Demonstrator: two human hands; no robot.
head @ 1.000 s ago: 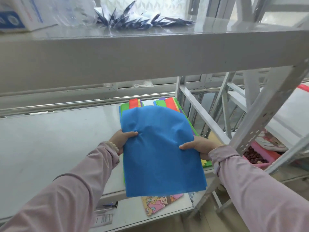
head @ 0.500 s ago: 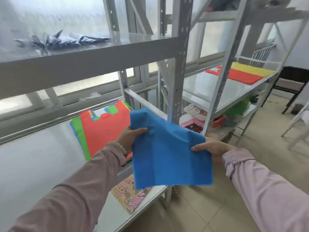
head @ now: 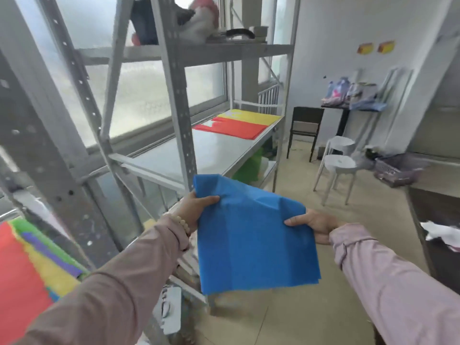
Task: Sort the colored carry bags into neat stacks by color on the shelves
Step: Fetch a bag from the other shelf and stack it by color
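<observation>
Both hands grip a flat blue fabric carry bag (head: pixel 251 240) in the air beside the grey metal shelf (head: pixel 214 148): the left hand (head: pixel 196 207) pinches its left edge, the right hand (head: pixel 313 224) its right edge. Probably red bags (head: pixel 234 129) and yellow bags (head: pixel 251 117) lie side by side on that shelf.

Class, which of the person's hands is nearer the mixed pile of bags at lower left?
Left. The left hand grips the blue bag on the side toward the pile; the right hand grips its far side.
</observation>
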